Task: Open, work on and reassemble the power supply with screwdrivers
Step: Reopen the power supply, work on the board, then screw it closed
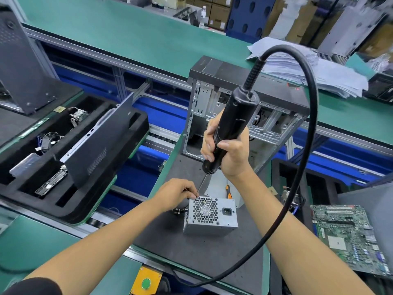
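This is a factory room where computers are put together or taken apart. A long green worktop [131,37] runs across it, with metal rails and blue parts below. An open computer case [240,116] stands on a dark mat. A green circuit board [348,237] lies at the right. Black foam trays [70,158] hold computer parts. Brown cardboard boxes [214,11] are piled at the back, and a stack of papers [308,69] sits on the worktop.
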`<state>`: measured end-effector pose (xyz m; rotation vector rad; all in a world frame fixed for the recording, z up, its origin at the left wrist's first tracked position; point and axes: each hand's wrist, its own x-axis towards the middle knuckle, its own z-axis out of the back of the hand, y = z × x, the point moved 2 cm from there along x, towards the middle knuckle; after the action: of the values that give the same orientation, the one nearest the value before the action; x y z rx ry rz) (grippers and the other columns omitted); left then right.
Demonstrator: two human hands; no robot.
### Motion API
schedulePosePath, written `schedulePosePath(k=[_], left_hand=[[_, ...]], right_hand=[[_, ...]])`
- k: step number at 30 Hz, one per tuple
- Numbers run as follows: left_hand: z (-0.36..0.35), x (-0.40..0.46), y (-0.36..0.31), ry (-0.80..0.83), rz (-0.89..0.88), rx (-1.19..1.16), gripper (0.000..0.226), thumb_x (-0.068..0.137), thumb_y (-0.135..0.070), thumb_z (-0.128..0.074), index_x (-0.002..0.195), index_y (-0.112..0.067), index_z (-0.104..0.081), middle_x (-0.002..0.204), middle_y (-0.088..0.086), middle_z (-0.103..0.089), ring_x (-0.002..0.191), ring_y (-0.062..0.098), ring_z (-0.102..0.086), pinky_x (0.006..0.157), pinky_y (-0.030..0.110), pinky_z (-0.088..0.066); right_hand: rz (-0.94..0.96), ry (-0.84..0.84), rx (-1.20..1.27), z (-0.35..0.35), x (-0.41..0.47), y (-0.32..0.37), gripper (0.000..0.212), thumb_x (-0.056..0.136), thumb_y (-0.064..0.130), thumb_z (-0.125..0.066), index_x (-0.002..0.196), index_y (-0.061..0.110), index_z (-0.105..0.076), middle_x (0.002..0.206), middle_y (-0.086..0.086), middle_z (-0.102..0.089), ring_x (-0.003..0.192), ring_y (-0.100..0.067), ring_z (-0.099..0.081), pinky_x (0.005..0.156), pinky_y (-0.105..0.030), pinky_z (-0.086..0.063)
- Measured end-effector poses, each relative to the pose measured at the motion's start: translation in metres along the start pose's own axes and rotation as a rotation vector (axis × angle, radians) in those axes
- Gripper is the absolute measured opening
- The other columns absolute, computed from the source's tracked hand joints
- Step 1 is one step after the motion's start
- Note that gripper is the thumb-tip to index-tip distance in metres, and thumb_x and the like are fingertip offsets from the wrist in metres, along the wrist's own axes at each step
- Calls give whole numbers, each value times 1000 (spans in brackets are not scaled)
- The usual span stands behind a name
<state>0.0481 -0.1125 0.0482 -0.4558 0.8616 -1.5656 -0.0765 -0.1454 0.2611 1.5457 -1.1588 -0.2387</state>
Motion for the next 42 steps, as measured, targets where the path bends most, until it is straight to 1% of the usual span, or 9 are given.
schedulePosePath(k=[6,9,15,19,24,29,33,38,42], left_hand=[[-4,-1,6,11,35,-25,14,93,-28,-74,85,-39,-72,86,-27,-72,83,-4,-66,82,36,-58],[-5,-2,6,2,29,-55,15,92,-27,-76,84,-39,-74,86,-26,-73,86,-3,-67,83,37,-59],[-6,-2,7,29,86,-227,8,92,-22,-77,87,-27,-78,85,-1,-77,74,16,-72,71,31,-63],[-5,0,12,74,115,-315,6,92,-22,-77,92,-28,-78,89,-3,-77,76,6,-71,70,22,-57],[-15,-5,24,104,314,-733,19,94,-10,-74,111,-16,-71,99,15,-77,80,17,-71,71,25,-58],[-23,-4,28,31,491,-971,26,88,-2,-77,110,-14,-76,102,15,-77,77,18,-73,70,24,-59],[-26,-4,26,-4,551,-1051,32,85,-2,-78,114,-13,-73,108,20,-76,87,23,-73,71,28,-61],[-28,-6,25,-7,538,-1079,31,89,-1,-76,117,-13,-70,107,20,-76,102,29,-74,75,30,-62],[-29,-6,23,-36,496,-1058,26,91,3,-72,114,-10,-71,98,15,-78,92,24,-77,73,27,-61]], right_hand=[[-5,-22,-10,-1,1,1,19,57,18,-62,74,22,-70,49,-3,-48,33,-14,-41,42,-23,-34],[-21,-40,-21,0,2,0,20,58,18,-62,76,11,-64,50,-4,-48,33,-14,-41,44,-22,-37],[-12,-50,-44,5,3,-2,27,60,18,-62,82,5,-54,51,-3,-48,34,-14,-42,41,-24,-35],[-10,-53,-25,6,3,-3,23,61,18,-62,80,5,-56,51,-4,-48,33,-14,-42,42,-23,-36],[-5,-44,-17,7,3,-3,22,62,18,-63,78,5,-57,50,-3,-47,33,-14,-42,40,-25,-33],[-4,-25,-9,8,4,-1,15,60,18,-63,74,21,-68,49,-2,-47,33,-14,-41,41,-23,-35],[-14,-7,11,6,6,-2,15,61,18,-63,74,20,-69,49,-3,-48,33,-14,-41,42,-22,-36],[-13,-25,13,4,6,-2,13,61,19,-64,73,21,-69,49,-2,-48,33,-14,-40,40,-22,-34],[-27,-48,22,3,6,-4,13,60,19,-63,72,20,-68,48,-3,-47,33,-13,-39,40,-23,-31]])
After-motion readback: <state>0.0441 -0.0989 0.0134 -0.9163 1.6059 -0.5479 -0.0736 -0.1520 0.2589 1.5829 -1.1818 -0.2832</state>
